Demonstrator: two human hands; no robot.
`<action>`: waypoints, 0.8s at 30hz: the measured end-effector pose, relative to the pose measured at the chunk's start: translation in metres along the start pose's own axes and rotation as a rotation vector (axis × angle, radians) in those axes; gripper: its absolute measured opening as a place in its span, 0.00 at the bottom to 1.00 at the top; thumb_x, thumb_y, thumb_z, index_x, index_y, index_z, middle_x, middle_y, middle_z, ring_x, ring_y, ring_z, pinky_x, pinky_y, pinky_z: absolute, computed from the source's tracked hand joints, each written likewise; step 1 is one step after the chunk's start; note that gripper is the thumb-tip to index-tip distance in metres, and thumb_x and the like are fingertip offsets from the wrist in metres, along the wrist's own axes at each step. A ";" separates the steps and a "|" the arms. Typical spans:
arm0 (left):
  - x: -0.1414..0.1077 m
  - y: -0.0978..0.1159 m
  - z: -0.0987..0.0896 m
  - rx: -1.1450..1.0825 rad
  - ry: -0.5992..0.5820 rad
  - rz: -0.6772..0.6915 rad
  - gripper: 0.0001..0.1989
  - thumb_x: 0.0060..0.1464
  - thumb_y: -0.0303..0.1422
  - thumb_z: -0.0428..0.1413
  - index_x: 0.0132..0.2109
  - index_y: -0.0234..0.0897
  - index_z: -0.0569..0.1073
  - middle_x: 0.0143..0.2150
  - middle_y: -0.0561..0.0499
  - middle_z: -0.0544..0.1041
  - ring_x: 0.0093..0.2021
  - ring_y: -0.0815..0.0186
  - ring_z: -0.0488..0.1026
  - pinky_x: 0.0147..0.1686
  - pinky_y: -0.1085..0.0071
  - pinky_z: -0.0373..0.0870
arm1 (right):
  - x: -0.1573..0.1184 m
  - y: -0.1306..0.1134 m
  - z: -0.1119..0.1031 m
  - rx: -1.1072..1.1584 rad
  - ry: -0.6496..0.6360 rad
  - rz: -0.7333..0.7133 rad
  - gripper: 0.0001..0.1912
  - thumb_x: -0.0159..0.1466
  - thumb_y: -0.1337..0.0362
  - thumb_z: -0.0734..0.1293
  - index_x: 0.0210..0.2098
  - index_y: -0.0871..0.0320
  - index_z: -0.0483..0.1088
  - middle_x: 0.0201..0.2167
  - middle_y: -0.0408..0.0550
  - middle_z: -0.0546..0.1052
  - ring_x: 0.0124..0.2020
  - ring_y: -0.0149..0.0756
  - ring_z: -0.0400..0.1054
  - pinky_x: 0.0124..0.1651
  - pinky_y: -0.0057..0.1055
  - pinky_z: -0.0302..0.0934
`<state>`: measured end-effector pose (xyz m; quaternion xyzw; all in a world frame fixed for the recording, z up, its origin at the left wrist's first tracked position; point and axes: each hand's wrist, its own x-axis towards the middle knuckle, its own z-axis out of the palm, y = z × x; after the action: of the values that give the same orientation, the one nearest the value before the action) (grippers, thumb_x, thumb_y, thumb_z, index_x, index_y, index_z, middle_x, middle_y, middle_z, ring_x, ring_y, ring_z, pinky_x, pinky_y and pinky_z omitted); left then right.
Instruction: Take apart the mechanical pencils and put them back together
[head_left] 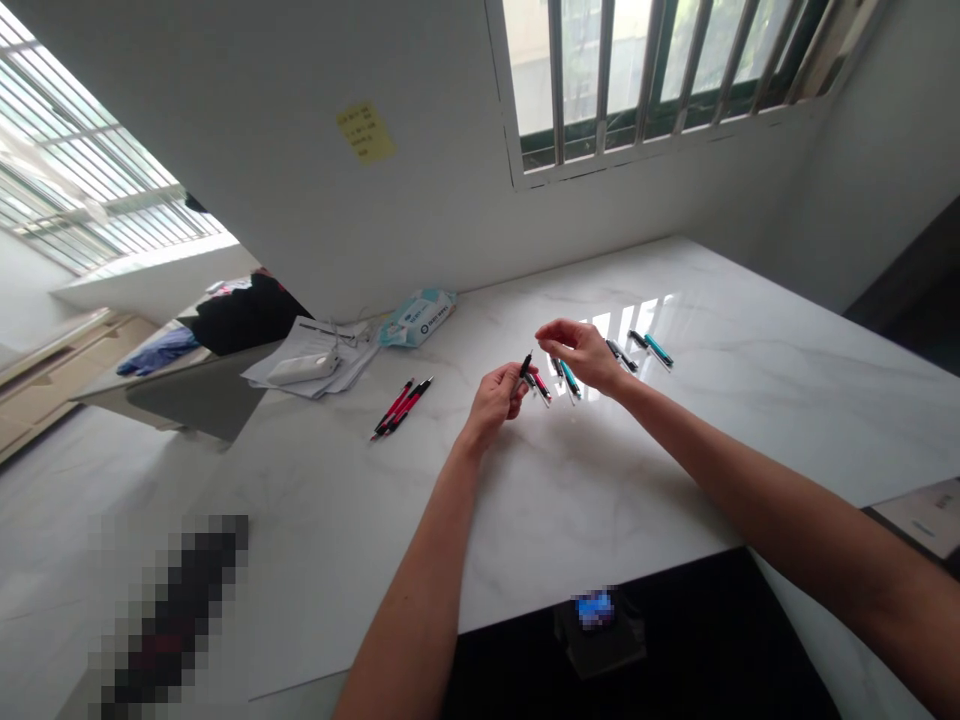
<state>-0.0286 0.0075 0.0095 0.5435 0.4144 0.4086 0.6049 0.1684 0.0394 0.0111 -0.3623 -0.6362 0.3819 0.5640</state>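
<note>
My left hand (496, 398) is closed around a black pen (526, 366), its thin tip pointing up. Just right of it hovers my right hand (577, 350), fingers bent and apart from the thumb; nothing shows between them. Below and between the hands lie a red pen (541, 386) and a teal pen (570, 379) with thin white pieces beside them. Black and grey pens (622, 356) rest right of my right wrist, and another teal pen (658, 348) lies farther right. Several red and black pens (403, 408) form a group at the left.
The marble-patterned table (750, 370) meets the wall behind. Papers (345, 365) with a white device (304, 368) on them and a wipes pack (420, 318) stand at the back left. A yellow note (366, 131) hangs on the wall. A chair-like dark shape is at the lower left.
</note>
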 end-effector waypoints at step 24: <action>0.007 -0.010 0.008 0.205 0.201 0.202 0.16 0.63 0.46 0.56 0.42 0.36 0.76 0.25 0.56 0.65 0.23 0.71 0.60 0.23 0.75 0.56 | -0.136 -0.013 -0.131 -0.855 0.089 0.263 0.12 0.63 0.60 0.66 0.43 0.52 0.79 0.38 0.46 0.84 0.38 0.42 0.78 0.46 0.39 0.71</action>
<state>-0.0186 0.0108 -0.0006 0.5975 0.4554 0.4752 0.4580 0.3117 -0.0774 -0.0283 -0.6567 -0.6606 0.1372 0.3369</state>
